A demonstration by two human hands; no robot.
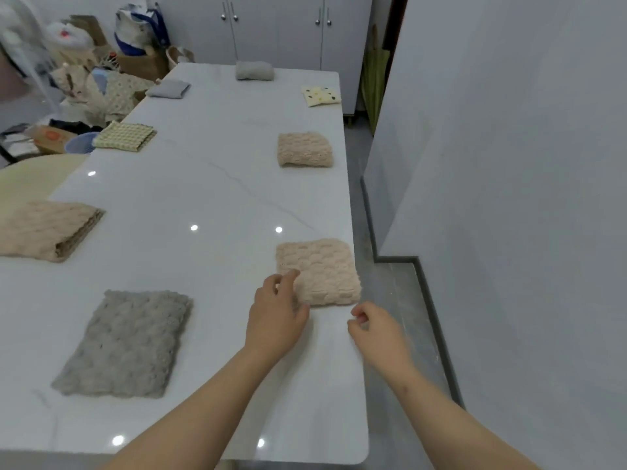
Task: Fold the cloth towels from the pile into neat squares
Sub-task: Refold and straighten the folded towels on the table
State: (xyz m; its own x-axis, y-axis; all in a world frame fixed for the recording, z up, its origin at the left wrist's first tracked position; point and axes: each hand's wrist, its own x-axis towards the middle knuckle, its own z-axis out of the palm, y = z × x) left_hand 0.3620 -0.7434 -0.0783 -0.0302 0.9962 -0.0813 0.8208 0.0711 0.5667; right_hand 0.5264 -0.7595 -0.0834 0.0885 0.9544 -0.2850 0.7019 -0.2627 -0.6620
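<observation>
A pink folded towel (320, 271) lies as a square near the right edge of the white table (203, 198). My left hand (276, 315) rests at its near left corner, fingers touching the cloth with nothing gripped. My right hand (375, 329) hovers just off the towel's near right corner, fingers curled and apart, holding nothing. A grey folded towel (124, 342) lies to the near left. Another pink folded towel (304, 149) sits farther along the right edge, and a larger beige folded towel (47, 228) lies at the left edge.
Farther back lie a green checked towel (125, 136), two grey folded towels (254, 70) (168, 88) and a cream spotted cloth (320, 95). Bags and boxes (84, 79) crowd the floor at left. The table's right edge borders a narrow aisle by the wall (509, 164).
</observation>
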